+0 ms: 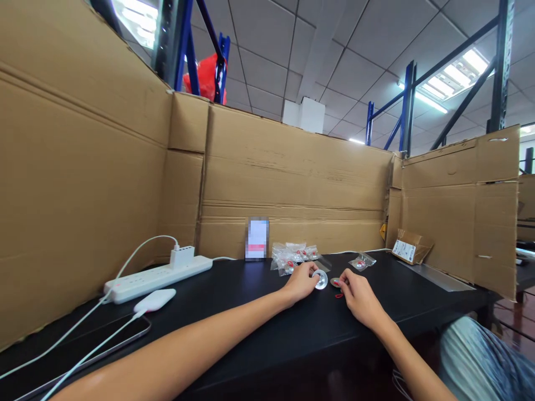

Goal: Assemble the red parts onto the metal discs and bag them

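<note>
Between the thumb and fingers of my left hand (301, 281) is a round silvery disc (321, 279), tilted up off the black table. My right hand (354, 292) pinches a smaller, duller round disc (335, 282) just to the right of it. A red cord loop (339, 296) hangs below my right fingertips. The two discs are apart by a narrow gap. Behind my left hand lies a pile of small clear plastic bags (288, 257) with red bits inside. Another clear bag (362, 261) with something red in it lies beyond my right hand.
A phone (256, 239) with a lit screen leans on the back cardboard wall (292, 178). At left are a white power strip (159, 278), a white power bank (155, 301), cables and a dark tablet (92, 345). A brown package (412, 247) stands at the back right.
</note>
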Demonstrator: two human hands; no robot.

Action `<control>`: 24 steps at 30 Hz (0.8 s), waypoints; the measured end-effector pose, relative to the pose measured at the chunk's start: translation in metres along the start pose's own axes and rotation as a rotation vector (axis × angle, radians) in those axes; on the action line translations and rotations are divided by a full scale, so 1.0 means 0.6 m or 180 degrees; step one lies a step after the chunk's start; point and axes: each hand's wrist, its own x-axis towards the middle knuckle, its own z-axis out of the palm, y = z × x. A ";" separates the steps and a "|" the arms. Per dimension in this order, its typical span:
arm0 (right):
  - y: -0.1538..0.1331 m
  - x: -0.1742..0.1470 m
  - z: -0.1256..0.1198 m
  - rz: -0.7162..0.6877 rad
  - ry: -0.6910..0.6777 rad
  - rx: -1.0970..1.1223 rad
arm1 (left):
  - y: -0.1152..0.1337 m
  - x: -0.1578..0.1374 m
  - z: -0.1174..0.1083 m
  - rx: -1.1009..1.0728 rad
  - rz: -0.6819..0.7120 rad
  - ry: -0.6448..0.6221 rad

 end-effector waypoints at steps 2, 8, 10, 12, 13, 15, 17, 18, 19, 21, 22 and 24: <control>0.002 0.001 0.000 0.0040 0.0046 0.0045 | -0.002 0.001 0.001 -0.0001 -0.0009 -0.0014; -0.001 0.003 0.000 -0.0021 -0.0138 0.0054 | 0.005 -0.001 -0.002 -0.0152 -0.0053 -0.0119; -0.004 0.003 0.000 0.0014 -0.0167 0.0027 | 0.009 -0.003 -0.004 -0.0161 -0.0045 -0.0161; -0.005 0.004 0.000 0.0074 -0.0206 0.0029 | 0.011 -0.004 -0.005 -0.0146 -0.0038 -0.0180; -0.006 0.004 0.000 0.0098 -0.0228 0.0030 | 0.012 -0.004 -0.005 -0.0139 -0.0037 -0.0186; -0.007 0.005 -0.001 0.0112 -0.0269 0.0008 | 0.011 -0.003 -0.005 -0.0124 -0.0043 -0.0189; -0.008 0.004 -0.002 0.0081 -0.0293 -0.0051 | 0.011 -0.002 -0.005 -0.0101 -0.0036 -0.0192; -0.009 0.004 -0.002 0.0056 -0.0281 -0.0086 | 0.011 -0.002 -0.005 -0.0084 -0.0023 -0.0187; -0.010 0.003 -0.002 0.0039 -0.0245 -0.0111 | 0.011 -0.002 -0.004 -0.0076 -0.0014 -0.0178; -0.011 0.002 -0.003 0.0044 -0.0128 -0.0112 | 0.011 -0.003 -0.004 -0.0081 -0.0025 -0.0170; -0.011 0.002 -0.003 0.0051 -0.0077 -0.0081 | 0.011 -0.002 -0.004 -0.0079 -0.0041 -0.0168; -0.011 0.002 -0.004 0.0055 -0.0030 -0.0003 | 0.010 -0.002 -0.003 -0.0056 -0.0073 -0.0160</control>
